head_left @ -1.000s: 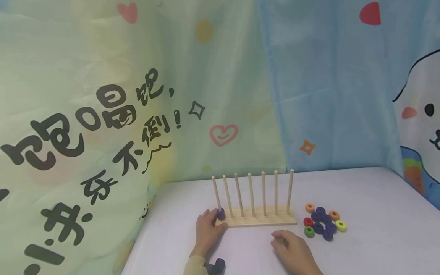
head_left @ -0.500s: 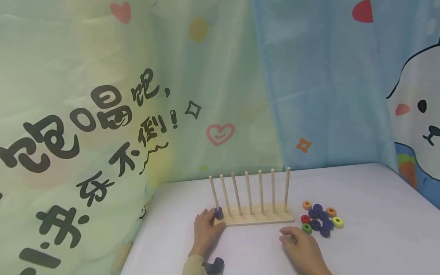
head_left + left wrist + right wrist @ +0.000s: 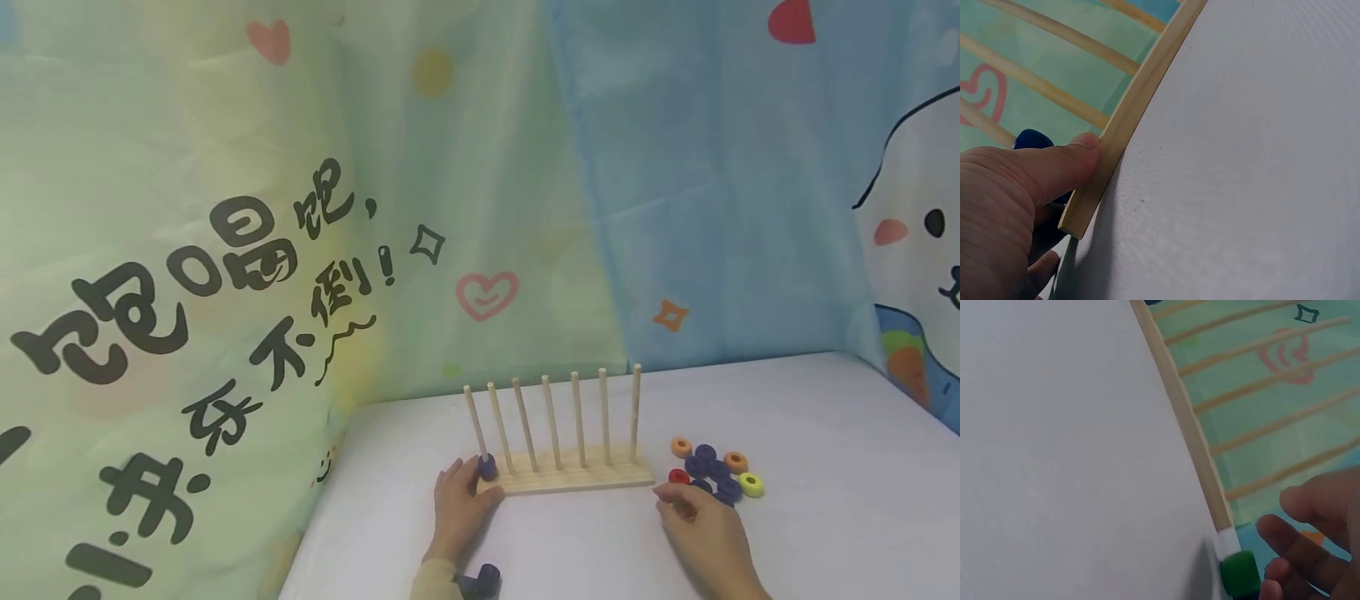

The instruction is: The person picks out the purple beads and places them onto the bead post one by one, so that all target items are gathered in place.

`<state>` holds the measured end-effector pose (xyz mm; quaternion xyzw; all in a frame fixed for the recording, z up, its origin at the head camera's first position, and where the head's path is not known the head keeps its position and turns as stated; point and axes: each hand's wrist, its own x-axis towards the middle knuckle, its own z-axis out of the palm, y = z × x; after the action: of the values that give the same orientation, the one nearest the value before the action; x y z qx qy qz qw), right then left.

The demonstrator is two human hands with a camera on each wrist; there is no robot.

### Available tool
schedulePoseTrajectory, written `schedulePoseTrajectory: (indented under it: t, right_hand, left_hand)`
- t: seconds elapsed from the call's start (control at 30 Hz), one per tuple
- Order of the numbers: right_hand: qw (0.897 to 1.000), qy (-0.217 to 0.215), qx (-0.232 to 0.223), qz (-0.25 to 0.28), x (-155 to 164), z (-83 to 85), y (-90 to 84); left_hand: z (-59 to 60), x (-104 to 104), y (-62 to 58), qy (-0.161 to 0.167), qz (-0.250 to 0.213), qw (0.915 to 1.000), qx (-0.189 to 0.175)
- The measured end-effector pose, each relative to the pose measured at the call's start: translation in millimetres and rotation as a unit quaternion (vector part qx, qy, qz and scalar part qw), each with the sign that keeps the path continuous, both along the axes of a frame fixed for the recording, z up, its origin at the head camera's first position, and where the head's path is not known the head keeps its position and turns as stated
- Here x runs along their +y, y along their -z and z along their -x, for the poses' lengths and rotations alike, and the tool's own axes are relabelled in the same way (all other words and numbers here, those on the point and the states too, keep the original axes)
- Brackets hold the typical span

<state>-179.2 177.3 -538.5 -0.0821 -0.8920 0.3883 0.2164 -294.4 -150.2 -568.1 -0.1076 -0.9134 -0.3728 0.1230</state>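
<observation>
A wooden peg stand (image 3: 573, 480) with a row of several upright pegs sits on the table. A dark blue bead (image 3: 487, 468) is at the bottom of its leftmost peg. My left hand (image 3: 459, 507) grips the stand's left end, the thumb pressed on the front edge in the left wrist view; its other fingers are partly hidden. My right hand (image 3: 707, 527) hovers by the loose beads, fingers loosely bent, nothing between thumb and forefinger. Just beside those fingertips, the right wrist view shows a green bead (image 3: 1240, 574), which the hand covers in the head view.
Loose beads lie clustered right of the stand: several dark blue ones (image 3: 728, 489), a red one (image 3: 678, 477), a yellow one (image 3: 751, 484) and two orange ones (image 3: 736, 462). A white cloth (image 3: 570, 550) covers the table. Behind hangs a printed curtain (image 3: 525, 208).
My right hand has moved rightward, from in front of the stand's right end to the near side of the bead cluster. The left hand keeps its grip on the stand.
</observation>
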Motion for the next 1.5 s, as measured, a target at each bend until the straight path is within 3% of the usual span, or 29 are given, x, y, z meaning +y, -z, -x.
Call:
schedulePoseTrajectory:
  t: [0.23, 0.57, 0.87, 1.07, 1.27, 1.5]
  right_hand:
    - [0.999, 0.036, 0.013, -0.012, 20.7, 0.8, -3.4]
    - [0.994, 0.105, 0.005, -0.021, 49.6, -1.4, -0.9]
    - [0.992, 0.112, -0.063, 0.000, 68.4, -6.2, -2.8]
    - [0.982, 0.149, -0.111, 0.020, 78.6, -0.2, -4.5]
    - [0.979, 0.118, -0.159, 0.039, 75.0, 2.5, -2.9]
    - [0.981, 0.097, -0.167, 0.030, 71.7, -0.6, -0.8]
  left_hand:
    - [-3.3, 1.3, -1.7, -0.006, -0.002, 0.9998, 0.019]
    - [-1.2, 3.7, -2.8, -0.007, -0.004, 0.9999, -0.010]
    - [3.5, 5.6, -0.7, -0.003, 0.005, 0.9999, -0.016]
    - [1.2, 5.0, -4.1, -0.008, -0.001, 0.9998, -0.016]
    - [-0.7, 4.2, -5.3, -0.009, 0.001, 1.0000, -0.002]
    - [-0.7, 4.9, -2.4, -0.004, 0.002, 1.0000, 0.002]
